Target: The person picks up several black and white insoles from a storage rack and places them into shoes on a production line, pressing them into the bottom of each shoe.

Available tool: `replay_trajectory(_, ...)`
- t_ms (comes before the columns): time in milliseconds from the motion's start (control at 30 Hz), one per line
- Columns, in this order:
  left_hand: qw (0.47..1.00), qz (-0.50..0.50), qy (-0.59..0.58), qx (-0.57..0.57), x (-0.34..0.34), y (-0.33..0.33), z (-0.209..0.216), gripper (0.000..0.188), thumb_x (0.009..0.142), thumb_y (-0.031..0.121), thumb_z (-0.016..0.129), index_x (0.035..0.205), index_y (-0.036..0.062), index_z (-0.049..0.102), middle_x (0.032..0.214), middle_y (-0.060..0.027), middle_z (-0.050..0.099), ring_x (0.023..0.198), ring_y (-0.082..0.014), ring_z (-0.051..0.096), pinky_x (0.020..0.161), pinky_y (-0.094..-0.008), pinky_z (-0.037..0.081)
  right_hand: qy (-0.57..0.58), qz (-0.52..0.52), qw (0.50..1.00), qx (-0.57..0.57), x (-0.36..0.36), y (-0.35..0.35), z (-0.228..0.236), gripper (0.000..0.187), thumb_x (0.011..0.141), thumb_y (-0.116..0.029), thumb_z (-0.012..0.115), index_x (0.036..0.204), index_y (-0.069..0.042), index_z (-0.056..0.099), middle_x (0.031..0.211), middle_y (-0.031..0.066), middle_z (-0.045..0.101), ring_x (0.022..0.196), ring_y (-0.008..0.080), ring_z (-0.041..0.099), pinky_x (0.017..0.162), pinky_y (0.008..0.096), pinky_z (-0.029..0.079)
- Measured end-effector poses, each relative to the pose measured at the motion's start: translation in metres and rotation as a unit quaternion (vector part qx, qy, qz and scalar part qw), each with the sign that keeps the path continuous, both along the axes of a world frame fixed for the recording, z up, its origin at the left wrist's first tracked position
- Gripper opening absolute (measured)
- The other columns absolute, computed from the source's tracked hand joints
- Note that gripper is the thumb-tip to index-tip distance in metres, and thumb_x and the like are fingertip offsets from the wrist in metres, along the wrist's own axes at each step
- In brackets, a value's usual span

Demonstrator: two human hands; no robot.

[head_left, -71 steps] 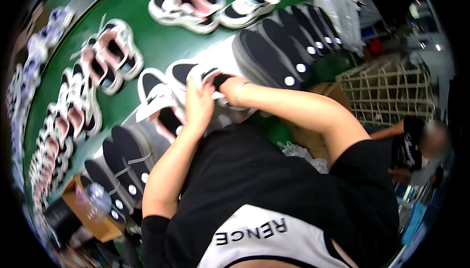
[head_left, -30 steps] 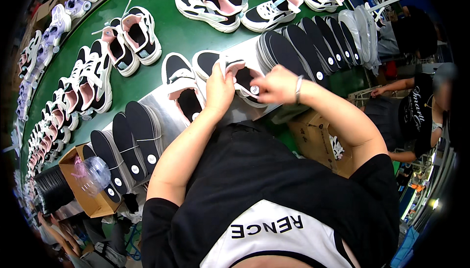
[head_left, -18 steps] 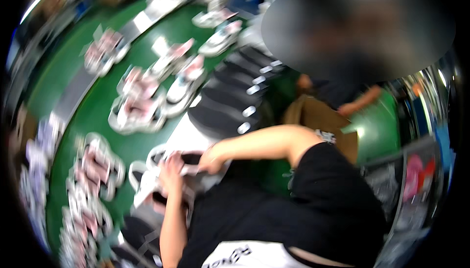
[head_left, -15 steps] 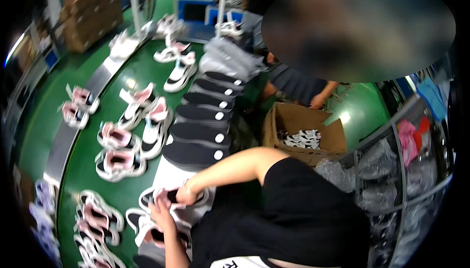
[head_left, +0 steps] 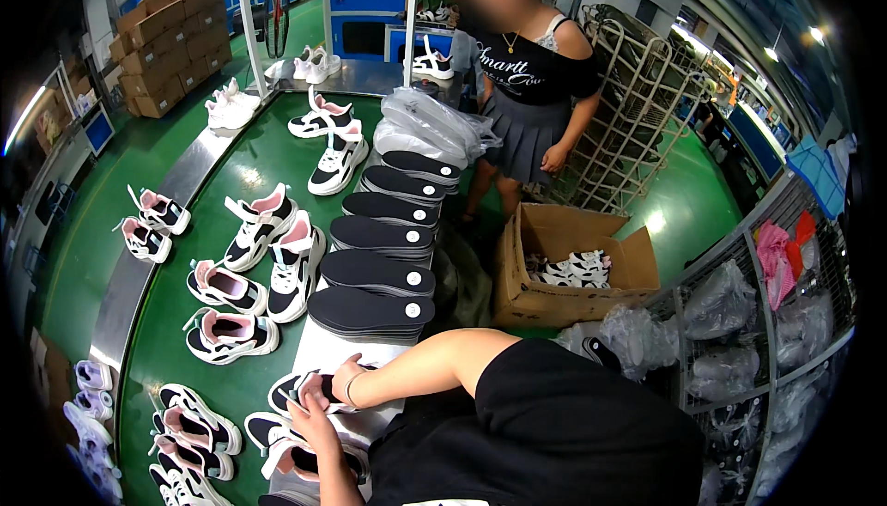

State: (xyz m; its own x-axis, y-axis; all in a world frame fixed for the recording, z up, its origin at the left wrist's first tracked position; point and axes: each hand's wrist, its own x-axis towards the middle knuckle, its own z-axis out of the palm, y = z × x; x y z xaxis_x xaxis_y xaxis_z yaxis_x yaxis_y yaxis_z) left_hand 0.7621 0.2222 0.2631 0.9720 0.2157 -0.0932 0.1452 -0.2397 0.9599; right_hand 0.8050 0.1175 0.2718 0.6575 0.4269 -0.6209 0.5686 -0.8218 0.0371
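The left hand [head_left: 320,427] is pinching a black-and-white shoe [head_left: 289,393] around its pink-lined tongue, while the right hand [head_left: 346,384] is dipping in at the opening from the other side, and honestly I can't tell from here whether those fingers are gripping anything. That shoe is lying on a pale strip [head_left: 323,351] along the near edge of the green table [head_left: 199,219], with a second shoe [head_left: 264,430] sitting just beside it. Black insoles [head_left: 371,310] are lining up in stacks past the hands, the top ones showing a round white sticker, and some clear plastic bags [head_left: 425,122] are slumping beyond the last stack. More shoes [head_left: 231,338] are sitting around over to the left. Off to the right a cardboard box [head_left: 573,304] is standing open with black-and-white pieces inside, and a co-worker [head_left: 528,90] in a black top is standing behind it, near a wire-frame cart [head_left: 628,99]
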Motion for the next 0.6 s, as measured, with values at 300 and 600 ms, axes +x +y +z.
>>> replay_trajectory(300, 0.997, -0.019, -0.044, 0.068, 0.003, -0.008, 0.013, 0.019, 0.083, 0.011, 0.047, 0.094, -0.0037, 0.042, 0.085, -0.0138, 0.055, 0.07, -0.0175, 0.054, 0.06, -0.0269, 0.044, 0.043, -0.014, 0.987, 0.157, 0.004, -0.034, 0.002, 0.025, 0.07, -0.022, 0.054, 0.091, -0.009, 0.061, 0.087, 0.0098, 0.06, 0.086, 0.0215, 0.057, 0.08, 0.0442, 0.036)
replay_trajectory(600, 0.988, 0.025, -0.102, 0.116, -0.059, 0.022, 0.034, 0.047, 0.078, 0.003, 0.051, 0.121, 0.0006, 0.031, 0.093, -0.0095, 0.05, 0.076, -0.0141, 0.049, 0.063, -0.024, 0.041, 0.068, 0.199, 0.976, 0.054, -0.007, -0.052, 0.026, 0.028, 0.064, -0.013, 0.056, 0.092, -0.009, 0.059, 0.086, 0.0068, 0.062, 0.086, 0.024, 0.058, 0.089, 0.0504, 0.031)
